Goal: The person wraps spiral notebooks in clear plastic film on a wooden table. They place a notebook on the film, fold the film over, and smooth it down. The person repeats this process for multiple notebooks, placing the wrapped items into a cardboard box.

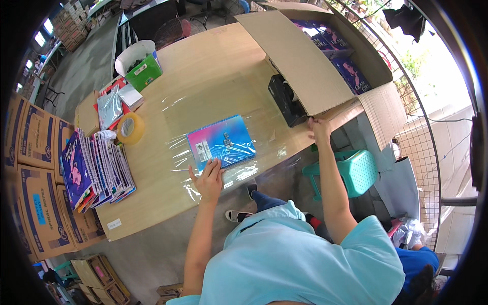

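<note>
A spiral notebook (221,141) with a blue and pink cover lies on a clear plastic sheet (178,114) spread over the wooden table. My left hand (207,179) is open, its fingertips resting on the notebook's near edge and the plastic below it. At the table's near edge on the right, my right hand (319,129) has its fingers curled in close to the corner of a black box-shaped thing (287,101). What those fingers hold, if anything, is too small to make out.
A large open carton (310,66) holds purple notebooks at the far right. Upright notebooks (101,170), a yellow tape roll (130,128) and a green-and-white container (143,71) stand left. Stacked cartons (38,203) flank the table. A green stool (351,173) stands right.
</note>
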The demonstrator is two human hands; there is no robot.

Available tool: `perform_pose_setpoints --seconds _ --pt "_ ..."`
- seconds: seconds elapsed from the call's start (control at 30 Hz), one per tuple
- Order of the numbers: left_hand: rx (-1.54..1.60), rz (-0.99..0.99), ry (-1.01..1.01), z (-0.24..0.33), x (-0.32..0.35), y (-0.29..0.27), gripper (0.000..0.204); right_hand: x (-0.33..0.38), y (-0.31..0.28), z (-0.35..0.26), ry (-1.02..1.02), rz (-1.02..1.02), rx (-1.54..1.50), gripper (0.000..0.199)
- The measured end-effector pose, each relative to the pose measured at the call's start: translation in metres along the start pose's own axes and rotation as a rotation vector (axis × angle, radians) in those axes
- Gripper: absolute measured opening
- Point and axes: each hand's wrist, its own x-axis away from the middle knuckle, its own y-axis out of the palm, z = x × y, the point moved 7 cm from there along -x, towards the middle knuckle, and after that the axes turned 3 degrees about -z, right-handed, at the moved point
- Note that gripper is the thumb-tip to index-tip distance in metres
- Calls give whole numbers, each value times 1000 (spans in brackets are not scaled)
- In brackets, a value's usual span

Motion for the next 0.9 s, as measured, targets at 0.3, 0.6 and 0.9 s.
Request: perform_pose_setpoints --seconds 0.3,0.6,0.9 --pt "-21 13 -18 -6 3 -3 23 61 83 14 -70 -309 -799 9" --pt "18 38 17 -2 1 -1 23 175 272 -49 -677 -694 848 29" --pt "42 7 -19 -4 4 -1 23 176 212 -53 -505 -474 1190 44"
